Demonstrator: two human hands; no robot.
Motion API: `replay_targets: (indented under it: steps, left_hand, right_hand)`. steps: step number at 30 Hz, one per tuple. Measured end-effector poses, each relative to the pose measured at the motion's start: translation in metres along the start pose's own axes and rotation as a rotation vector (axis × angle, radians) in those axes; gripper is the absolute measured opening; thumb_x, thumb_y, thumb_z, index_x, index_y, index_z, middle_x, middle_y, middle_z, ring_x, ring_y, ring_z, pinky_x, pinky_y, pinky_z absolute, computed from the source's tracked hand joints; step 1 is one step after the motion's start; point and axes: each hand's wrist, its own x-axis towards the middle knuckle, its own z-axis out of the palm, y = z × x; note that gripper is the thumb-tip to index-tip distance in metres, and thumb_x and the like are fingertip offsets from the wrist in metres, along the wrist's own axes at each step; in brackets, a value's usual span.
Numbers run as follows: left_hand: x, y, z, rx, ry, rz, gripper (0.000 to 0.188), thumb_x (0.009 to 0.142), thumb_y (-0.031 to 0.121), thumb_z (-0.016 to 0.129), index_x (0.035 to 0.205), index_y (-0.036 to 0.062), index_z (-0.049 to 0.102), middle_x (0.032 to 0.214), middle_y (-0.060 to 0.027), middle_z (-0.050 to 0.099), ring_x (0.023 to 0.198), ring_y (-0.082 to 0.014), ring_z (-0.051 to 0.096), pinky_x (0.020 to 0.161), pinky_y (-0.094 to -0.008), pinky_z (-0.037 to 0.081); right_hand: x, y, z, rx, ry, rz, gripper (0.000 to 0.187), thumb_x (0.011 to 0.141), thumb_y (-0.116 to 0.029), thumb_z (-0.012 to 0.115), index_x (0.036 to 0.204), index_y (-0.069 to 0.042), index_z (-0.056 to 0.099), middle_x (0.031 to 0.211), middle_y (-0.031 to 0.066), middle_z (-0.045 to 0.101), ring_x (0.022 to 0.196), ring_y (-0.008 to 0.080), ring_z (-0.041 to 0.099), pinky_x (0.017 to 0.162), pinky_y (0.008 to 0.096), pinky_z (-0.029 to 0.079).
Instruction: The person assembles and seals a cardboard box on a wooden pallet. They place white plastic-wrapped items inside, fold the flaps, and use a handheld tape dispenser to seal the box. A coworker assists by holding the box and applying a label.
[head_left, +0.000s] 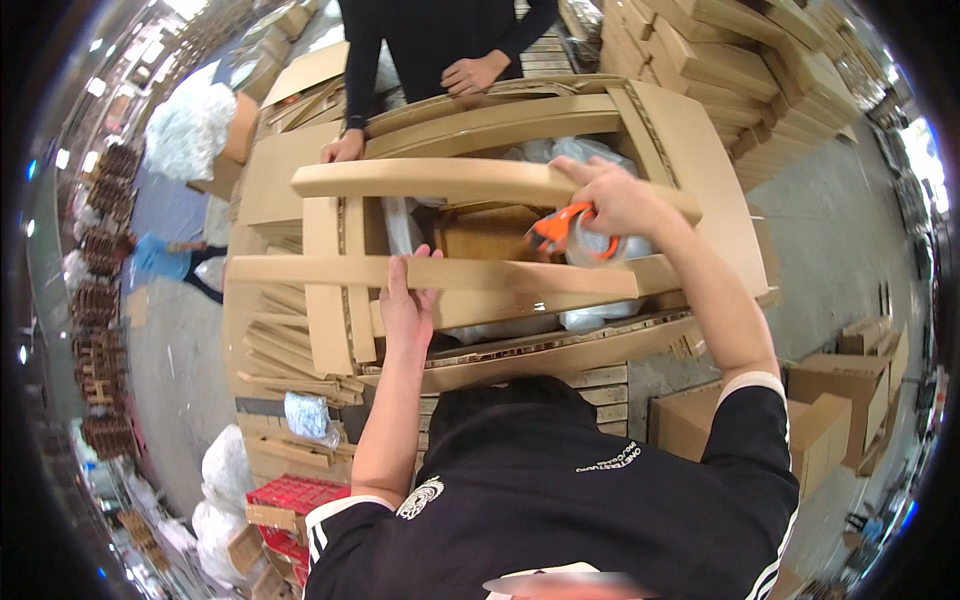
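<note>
My left hand [408,305] grips a long folded cardboard strip [510,279] near its middle, with fingertips showing above its upper edge. My right hand [615,205] is closed on an orange tape dispenser [562,228] with a roll of clear tape. Fingers of that hand also lie over a second cardboard strip [430,178], farther from me. Both strips lie crosswise above an open cardboard box [355,285]. Inside the box are a brown wooden panel [485,230] and clear plastic wrapping [590,318].
Across the box stands a co-worker in black, one hand [345,147] at the box's far left, the other [475,73] at its far edge. Stacked cartons [730,60] rise at far right. Cardboard strips [285,350] lie left of the box, near a red crate [290,495].
</note>
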Motion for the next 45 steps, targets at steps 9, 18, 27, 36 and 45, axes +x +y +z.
replay_targets:
  steps: [9,18,27,36,45]
  left_hand:
    - [-0.115,0.031,-0.031,-0.204,-0.17,-0.103,0.071,0.097,0.013,0.065,0.163,0.0165,0.041,0.166,-0.0311,0.042,0.155,-0.0554,0.04,0.131,-0.065,0.031]
    - [-0.084,-0.008,-0.01,-0.275,-0.444,-0.067,0.08,0.079,0.007,0.074,0.155,0.0269,0.06,0.174,-0.0161,0.039,0.159,-0.0515,0.036,0.133,-0.0645,0.026]
    - [-0.094,-0.042,0.012,0.086,-0.391,-0.42,0.056,0.103,0.016,0.07,0.156,0.0071,0.054,0.148,-0.0159,0.067,0.133,-0.0286,0.068,0.107,-0.0438,0.057]
    - [-0.107,-0.001,-0.007,1.582,-0.118,1.088,0.034,0.1,0.033,0.075,0.119,0.0046,0.077,0.117,-0.0143,0.077,0.114,-0.0371,0.072,0.112,-0.0504,0.049]
    - [-0.089,-0.033,-0.043,1.955,-0.17,0.611,0.067,0.104,0.061,0.058,0.06,0.0122,0.074,0.061,-0.0126,0.068,0.063,-0.0352,0.068,0.069,-0.0463,0.046]
  right_hand:
    - [0.029,0.127,0.03,-0.302,0.083,0.147,0.082,0.076,-0.004,0.079,0.156,-0.01,0.06,0.151,0.0174,0.065,0.134,0.0422,0.061,0.117,0.0476,0.05]
    - [-0.068,-0.047,0.037,1.092,-0.242,0.13,0.044,0.083,-0.005,0.076,0.126,-0.001,0.08,0.166,0.0211,0.052,0.144,0.0303,0.06,0.12,0.0403,0.047]
    - [-0.113,-0.061,0.019,0.669,-0.363,0.255,0.041,0.067,-0.008,0.091,0.107,-0.016,0.09,0.146,0.0161,0.062,0.139,0.0315,0.057,0.116,0.0435,0.046]
    - [-0.134,-0.016,0.053,0.393,-0.347,0.193,0.046,0.058,-0.01,0.095,0.103,-0.019,0.091,0.151,0.0138,0.062,0.133,0.0338,0.055,0.115,0.0441,0.045]
    - [-0.166,-0.03,0.048,0.302,-0.418,0.19,0.038,0.066,-0.015,0.096,0.104,-0.017,0.09,0.151,0.0189,0.063,0.142,0.0388,0.054,0.116,0.047,0.044]
